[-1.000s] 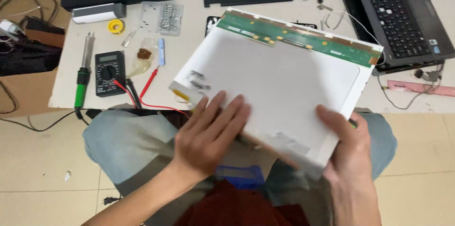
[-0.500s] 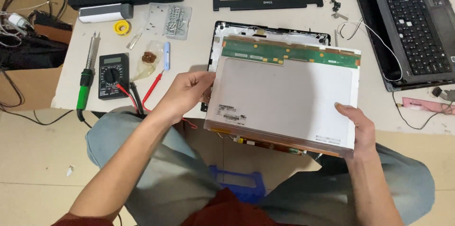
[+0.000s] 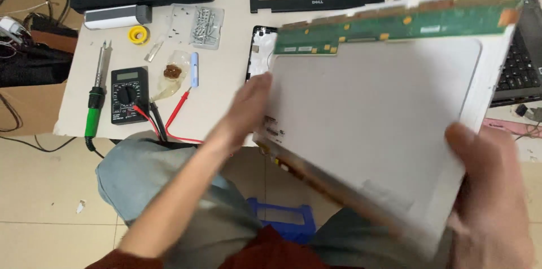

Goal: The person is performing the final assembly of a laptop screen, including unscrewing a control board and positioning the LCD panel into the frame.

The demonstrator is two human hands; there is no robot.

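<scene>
Both hands, left hand [image 3: 248, 108] and right hand [image 3: 488, 190], grip the tilted screen panel [image 3: 384, 128]; it hides the table behind. Multimeter [image 3: 129, 94] lies left of them.

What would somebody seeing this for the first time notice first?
Most likely the big bare screen panel filling the right half of the view, tilted, a green circuit strip along its top edge. The left hand grips its left edge and the right hand its lower right corner. Next, the black multimeter with red leads at the left of the white table.
</scene>
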